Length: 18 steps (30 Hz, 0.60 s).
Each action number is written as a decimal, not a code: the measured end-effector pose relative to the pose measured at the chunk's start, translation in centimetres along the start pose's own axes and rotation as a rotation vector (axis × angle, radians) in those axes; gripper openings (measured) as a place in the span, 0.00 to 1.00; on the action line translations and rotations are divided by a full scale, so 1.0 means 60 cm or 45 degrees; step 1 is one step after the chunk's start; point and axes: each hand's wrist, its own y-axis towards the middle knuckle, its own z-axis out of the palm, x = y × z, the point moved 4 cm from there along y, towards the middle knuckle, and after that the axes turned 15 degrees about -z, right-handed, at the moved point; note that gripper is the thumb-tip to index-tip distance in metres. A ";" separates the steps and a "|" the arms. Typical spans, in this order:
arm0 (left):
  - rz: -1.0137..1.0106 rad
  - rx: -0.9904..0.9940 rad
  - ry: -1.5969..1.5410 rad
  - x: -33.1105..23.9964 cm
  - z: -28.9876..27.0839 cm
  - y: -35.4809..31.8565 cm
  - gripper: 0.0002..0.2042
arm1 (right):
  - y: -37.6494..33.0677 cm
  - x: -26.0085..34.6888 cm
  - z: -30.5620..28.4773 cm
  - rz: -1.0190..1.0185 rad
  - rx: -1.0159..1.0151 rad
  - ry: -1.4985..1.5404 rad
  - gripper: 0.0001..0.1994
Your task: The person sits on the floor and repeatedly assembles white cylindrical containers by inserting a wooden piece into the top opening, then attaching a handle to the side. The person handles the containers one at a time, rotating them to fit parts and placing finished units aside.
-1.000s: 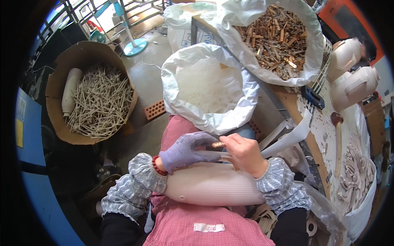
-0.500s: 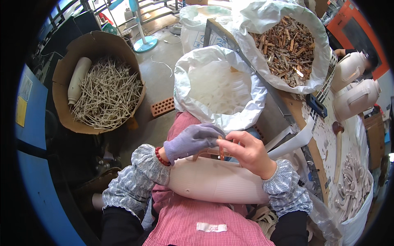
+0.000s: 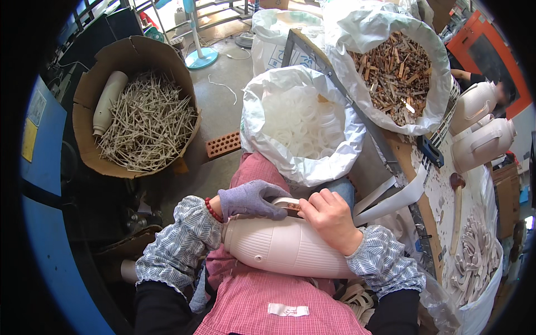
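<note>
A pale pink ribbed thermos flask body (image 3: 290, 248) lies sideways across my lap, its handle (image 3: 286, 201) on the far side. My left hand (image 3: 251, 200), in a purple-grey glove, has its fingers wrapped round the left part of that handle. My bare right hand (image 3: 333, 219) is closed at the handle's right part, thumb and fingers pressing on a small amber-brown strip (image 3: 293, 206) lying along it. The strip's right end is hidden by the fingers. A small round hole shows on the body's near side.
Ahead stands a white sack of translucent rings (image 3: 304, 123); beyond it, a sack of amber-brown strips (image 3: 393, 78). A cardboard drum (image 3: 84, 111) on the left holds thin pale sticks and another flask body. The right-hand table carries flasks (image 3: 483, 142), a mallet (image 3: 456, 212) and pale handles (image 3: 474, 262).
The amber-brown strip, held up between both hands before, now lies against the handle. My left hand has moved down onto the handle, and my right fingers have closed and lowered.
</note>
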 end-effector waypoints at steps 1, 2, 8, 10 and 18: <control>0.035 -0.014 -0.023 0.002 0.000 0.002 0.27 | 0.000 0.000 0.002 -0.004 0.004 -0.035 0.16; 0.050 -0.036 0.000 0.003 0.000 0.001 0.27 | 0.000 0.000 0.003 -0.007 0.009 -0.069 0.16; 0.055 -0.056 0.027 -0.003 0.002 0.005 0.26 | -0.005 -0.002 0.004 -0.011 0.019 -0.142 0.07; 0.047 -0.039 0.013 -0.005 0.002 0.006 0.26 | -0.012 -0.004 0.004 -0.003 0.044 -0.125 0.16; -0.129 -0.257 0.031 -0.021 0.027 0.029 0.15 | -0.022 -0.048 0.010 -0.080 -0.064 0.110 0.13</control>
